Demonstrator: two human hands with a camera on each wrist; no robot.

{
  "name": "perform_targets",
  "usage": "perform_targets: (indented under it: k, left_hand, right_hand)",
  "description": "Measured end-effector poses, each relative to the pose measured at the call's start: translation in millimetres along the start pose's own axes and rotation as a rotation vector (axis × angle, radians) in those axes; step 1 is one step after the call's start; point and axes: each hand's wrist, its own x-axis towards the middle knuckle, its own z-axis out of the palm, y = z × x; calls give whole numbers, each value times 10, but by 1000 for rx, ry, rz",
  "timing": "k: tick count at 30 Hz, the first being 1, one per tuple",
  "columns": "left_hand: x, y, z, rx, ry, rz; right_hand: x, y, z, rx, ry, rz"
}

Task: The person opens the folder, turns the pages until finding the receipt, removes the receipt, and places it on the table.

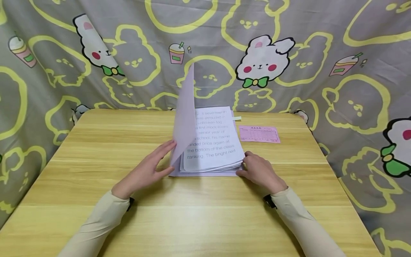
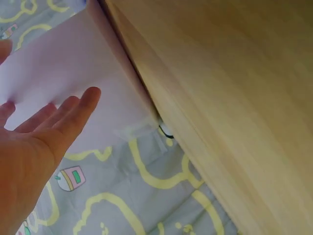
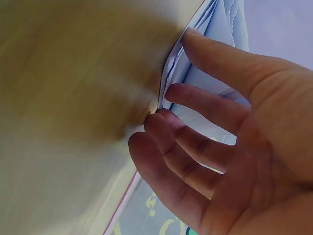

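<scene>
A lilac folder point(image 1: 208, 174) lies on the table with its cover point(image 1: 184, 110) raised nearly upright on the left side. Inside is a stack of printed sheets point(image 1: 213, 142) with large English text, and a pale tab point(image 1: 237, 118) sticks out at the right. My left hand point(image 1: 147, 169) touches the outside of the cover with fairly straight fingers, seen also in the left wrist view. At the front right corner of the folder is my right hand point(image 1: 260, 169). Its thumb and relaxed fingertips touch the edges of the sheets and folder in the right wrist view.
To the right of the folder lies a pink printed slip point(image 1: 259, 134) with a ruled grid. A wooden-topped table point(image 1: 192, 221) carries everything. Behind and beside it hangs a grey cloth point(image 1: 205, 32) with cartoon animals and drink cups.
</scene>
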Motion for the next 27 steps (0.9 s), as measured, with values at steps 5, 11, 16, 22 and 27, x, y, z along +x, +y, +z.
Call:
perform_targets:
  k: [5, 11, 16, 22, 27]
  left_hand:
    - [-8, 3, 35, 95, -68, -20]
    - [-60, -10, 65, 181, -157, -44]
    - [-82, 6, 78, 202, -223, -82]
    - [-87, 36, 69, 221, -264, -101]
    - [-88, 58, 65, 231, -276, -112]
  right_hand:
    - [-12, 0, -11, 7, 5, 0]
    - [-16, -4, -19, -1, 18, -22]
    - [-16, 6, -23, -4, 13, -35]
    - [-13, 48, -35, 23, 3, -18]
    - [1, 60, -37, 51, -10, -21]
